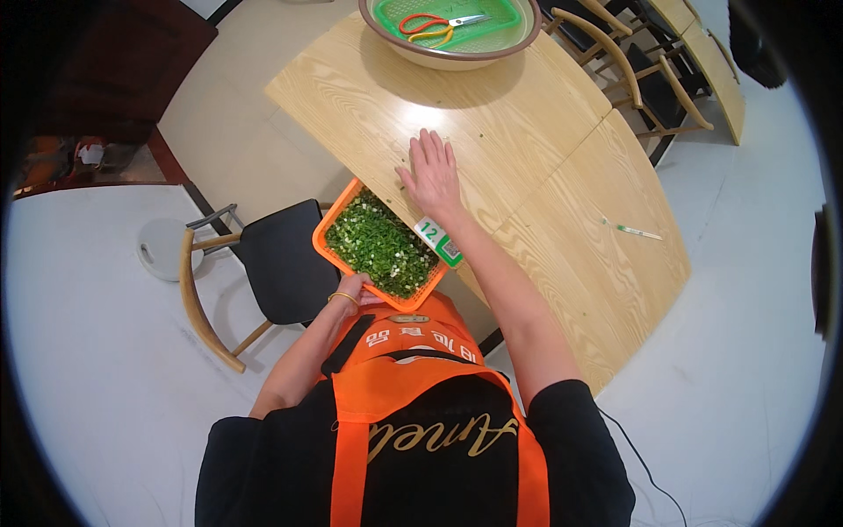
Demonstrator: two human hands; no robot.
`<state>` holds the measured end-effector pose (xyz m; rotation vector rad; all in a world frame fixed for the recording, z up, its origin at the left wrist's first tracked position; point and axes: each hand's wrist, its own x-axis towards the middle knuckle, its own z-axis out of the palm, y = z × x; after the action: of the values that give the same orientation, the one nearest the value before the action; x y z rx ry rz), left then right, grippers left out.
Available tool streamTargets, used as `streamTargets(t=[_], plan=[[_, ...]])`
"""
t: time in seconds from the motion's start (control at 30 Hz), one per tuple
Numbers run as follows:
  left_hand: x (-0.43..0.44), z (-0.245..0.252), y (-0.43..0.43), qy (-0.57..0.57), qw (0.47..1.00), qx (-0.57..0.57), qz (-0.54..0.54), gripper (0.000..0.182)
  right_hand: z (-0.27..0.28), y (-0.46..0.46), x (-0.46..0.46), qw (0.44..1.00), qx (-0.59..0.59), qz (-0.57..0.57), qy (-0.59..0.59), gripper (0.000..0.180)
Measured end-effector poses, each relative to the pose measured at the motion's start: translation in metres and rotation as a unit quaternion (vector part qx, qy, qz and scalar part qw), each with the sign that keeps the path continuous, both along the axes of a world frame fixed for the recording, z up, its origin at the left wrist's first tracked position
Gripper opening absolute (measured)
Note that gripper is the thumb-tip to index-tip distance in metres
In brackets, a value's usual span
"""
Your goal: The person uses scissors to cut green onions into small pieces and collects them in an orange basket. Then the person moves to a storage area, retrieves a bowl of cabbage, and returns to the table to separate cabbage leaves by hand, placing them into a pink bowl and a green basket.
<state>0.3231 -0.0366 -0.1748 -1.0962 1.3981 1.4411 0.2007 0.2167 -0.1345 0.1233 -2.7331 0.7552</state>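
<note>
My left hand (359, 288) grips the near left rim of an orange plastic basket (335, 256), held at the edge of the wooden table (560, 217). Chopped green onions (379, 244) fill the basket, whose far side lies against or under the table edge; which one I cannot tell. My right hand (435, 178) rests palm down on the tabletop, fingers slightly apart, with nothing seen in it. A few green bits lie around it. Below my right wrist a sign card with a printed code (440, 242) sits at the table's edge.
At the table's far end stands a large basin (454, 59) holding a green basket (500, 33) and scissors with red and yellow handles (435, 29). A thin wrapped stick (635, 230) lies at right. A black-seated chair (286, 263) and a round stool (164, 249) stand left.
</note>
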Motion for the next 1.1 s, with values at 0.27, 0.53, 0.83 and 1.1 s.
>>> streamTargets(t=[0.27,0.53,0.83,1.1], plan=[[-0.009,0.014,0.006,0.007,0.999,0.038,0.018,0.003,0.041,-0.051,0.076,0.967,-0.075,0.238,-0.057,0.053],[-0.011,0.013,0.002,0.008,0.999,0.027,0.028,0.003,0.042,-0.04,0.111,0.94,-0.076,0.317,-0.104,0.057],[-0.019,0.018,-0.003,-0.05,0.998,0.015,-0.024,0.014,0.042,0.023,0.21,0.983,-0.034,-0.067,-0.169,0.062],[-0.013,-0.01,-0.03,-0.085,0.995,0.036,-0.038,0.022,0.043,-0.033,0.176,0.972,-0.119,-0.075,-0.187,0.058]])
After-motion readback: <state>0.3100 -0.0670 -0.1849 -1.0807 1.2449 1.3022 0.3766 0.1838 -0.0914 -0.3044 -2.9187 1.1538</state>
